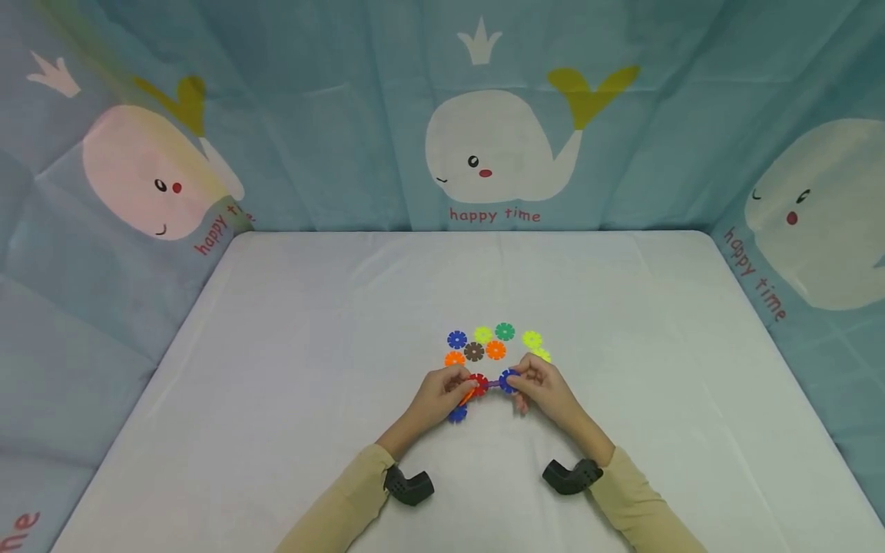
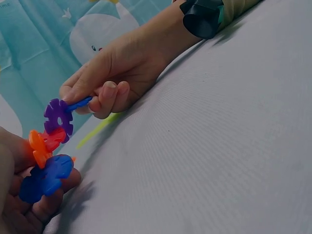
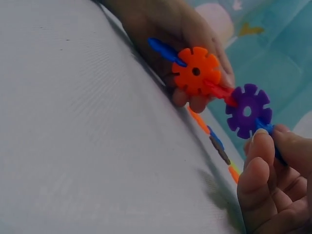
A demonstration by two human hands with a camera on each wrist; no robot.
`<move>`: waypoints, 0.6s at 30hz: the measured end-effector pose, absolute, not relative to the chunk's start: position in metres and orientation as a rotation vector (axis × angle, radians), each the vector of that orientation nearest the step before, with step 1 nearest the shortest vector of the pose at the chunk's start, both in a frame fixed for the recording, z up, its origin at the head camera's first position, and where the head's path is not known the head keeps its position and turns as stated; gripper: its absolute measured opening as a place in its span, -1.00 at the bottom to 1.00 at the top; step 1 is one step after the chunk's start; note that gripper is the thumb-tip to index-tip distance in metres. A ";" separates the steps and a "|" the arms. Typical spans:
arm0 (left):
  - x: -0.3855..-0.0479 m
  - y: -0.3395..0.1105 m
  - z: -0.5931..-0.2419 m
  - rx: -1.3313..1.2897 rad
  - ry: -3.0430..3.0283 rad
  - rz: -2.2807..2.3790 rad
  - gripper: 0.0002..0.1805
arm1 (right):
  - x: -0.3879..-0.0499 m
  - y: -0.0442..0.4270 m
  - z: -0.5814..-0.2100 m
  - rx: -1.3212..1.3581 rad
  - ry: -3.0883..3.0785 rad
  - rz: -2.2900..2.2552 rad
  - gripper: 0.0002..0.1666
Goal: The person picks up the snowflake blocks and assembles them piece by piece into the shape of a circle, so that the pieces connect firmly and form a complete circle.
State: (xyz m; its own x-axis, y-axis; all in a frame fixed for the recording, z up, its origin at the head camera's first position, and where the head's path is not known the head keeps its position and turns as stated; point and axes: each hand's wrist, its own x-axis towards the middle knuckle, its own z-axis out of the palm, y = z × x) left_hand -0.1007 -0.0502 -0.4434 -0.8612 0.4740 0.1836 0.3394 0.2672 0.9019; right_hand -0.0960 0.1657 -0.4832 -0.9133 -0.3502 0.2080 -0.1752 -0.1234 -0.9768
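Observation:
Both hands hold one chain of interlocking notched plastic discs above the table. My left hand [image 1: 437,395] grips the chain at the red disc [image 1: 478,384], close to the orange disc [image 3: 196,71]. A blue disc [image 1: 457,415] hangs off the orange one at that end. Between the hands, a purple disc [image 3: 248,111] is slotted into the red one and seen nearly edge-on in the head view. At the other end, my right hand [image 1: 549,390] pinches a second blue disc [image 1: 508,381] between thumb and forefinger; it meets the purple disc's edge.
Loose discs lie flat just beyond the hands: blue [image 1: 457,339], brown [image 1: 473,352], green [image 1: 505,331], orange [image 1: 495,350] and yellow [image 1: 531,339] among them. The white tabletop [image 1: 311,322] reaches a whale-print curtain [image 1: 332,153] at the back and sides.

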 end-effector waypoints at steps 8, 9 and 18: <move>-0.100 -0.050 -0.443 0.745 2.448 1.620 -0.94 | -0.091 0.155 -0.467 -0.668 2.054 -2.208 -0.93; -0.101 -0.050 -0.443 0.737 2.445 1.623 -0.93 | -0.091 0.154 -0.467 -0.670 2.059 -2.212 -0.93; -0.099 -0.048 -0.446 0.734 2.288 1.718 -0.92 | -0.094 0.158 -0.481 -0.567 2.048 -2.224 -0.84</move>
State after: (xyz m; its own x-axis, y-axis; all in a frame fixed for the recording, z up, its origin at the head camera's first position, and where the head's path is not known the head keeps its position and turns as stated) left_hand -0.0990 -0.0481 -0.4465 -0.8601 0.4900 0.1417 0.2729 0.2074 0.9394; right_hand -0.0942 0.1576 -0.4814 -0.9299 -0.2926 0.2226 -0.1977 -0.1125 -0.9738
